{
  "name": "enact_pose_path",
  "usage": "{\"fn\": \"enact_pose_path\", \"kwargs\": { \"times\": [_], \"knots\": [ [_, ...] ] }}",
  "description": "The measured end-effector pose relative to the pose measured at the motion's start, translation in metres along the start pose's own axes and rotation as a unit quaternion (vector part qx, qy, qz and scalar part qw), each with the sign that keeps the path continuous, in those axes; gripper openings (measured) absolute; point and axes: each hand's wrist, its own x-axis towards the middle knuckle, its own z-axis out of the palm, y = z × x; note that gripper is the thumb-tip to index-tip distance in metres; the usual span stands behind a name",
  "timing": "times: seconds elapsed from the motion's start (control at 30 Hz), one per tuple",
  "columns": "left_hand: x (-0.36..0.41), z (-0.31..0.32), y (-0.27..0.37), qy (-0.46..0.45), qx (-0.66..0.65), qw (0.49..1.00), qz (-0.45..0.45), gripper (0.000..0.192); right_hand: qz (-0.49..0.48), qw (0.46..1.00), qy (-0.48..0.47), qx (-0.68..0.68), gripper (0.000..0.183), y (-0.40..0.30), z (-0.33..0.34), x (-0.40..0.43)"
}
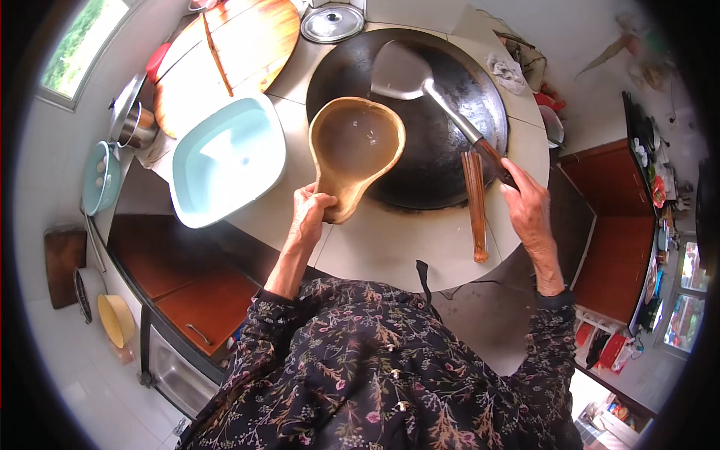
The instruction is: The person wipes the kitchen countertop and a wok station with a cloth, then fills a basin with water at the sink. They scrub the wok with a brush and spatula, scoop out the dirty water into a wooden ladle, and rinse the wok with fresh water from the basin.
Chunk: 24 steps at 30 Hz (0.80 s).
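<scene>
My left hand [307, 212] grips the narrow handle end of a gourd ladle [387, 164]. Cloudy brownish water [355, 135] fills much of its bowl, which is held over the left front rim of a large dark wok [439, 163] set into a tiled stove top. In my right hand [527, 203] is the wooden handle of a metal wok spatula [402, 73]. Its broad blade is over the back part of the wok. A bamboo wok brush [477, 208] lies across the wok's front right rim, just left of my right hand.
A light-blue plastic basin [183, 191] with liquid stands on the left, beside a round wooden lid [247, 34]. Behind the wok sits a metal pot lid [333, 23]. A crumpled cloth [506, 72] lies at the right back of the tiled stove top [382, 247]. A sink [183, 365] is at lower left.
</scene>
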Motion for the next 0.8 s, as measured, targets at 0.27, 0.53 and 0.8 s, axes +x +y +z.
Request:
{"fn": "enact_pose_path", "kwargs": {
  "times": [0.27,0.53,0.8],
  "knots": [
    [-0.034,0.007,0.028,0.014,0.000,1.000,0.014,0.026,0.520,0.709,-0.048,0.474,0.042,0.014,0.080,-0.031],
    [-0.101,0.015,0.081,0.077,0.022,0.995,0.051,0.027,0.521,0.713,-0.093,0.461,0.034,0.014,0.146,-0.043],
    [-0.163,-0.011,0.102,0.127,-0.004,0.990,0.058,0.028,0.410,0.861,-0.184,0.240,0.042,0.025,0.184,-0.033]
  ]
}}
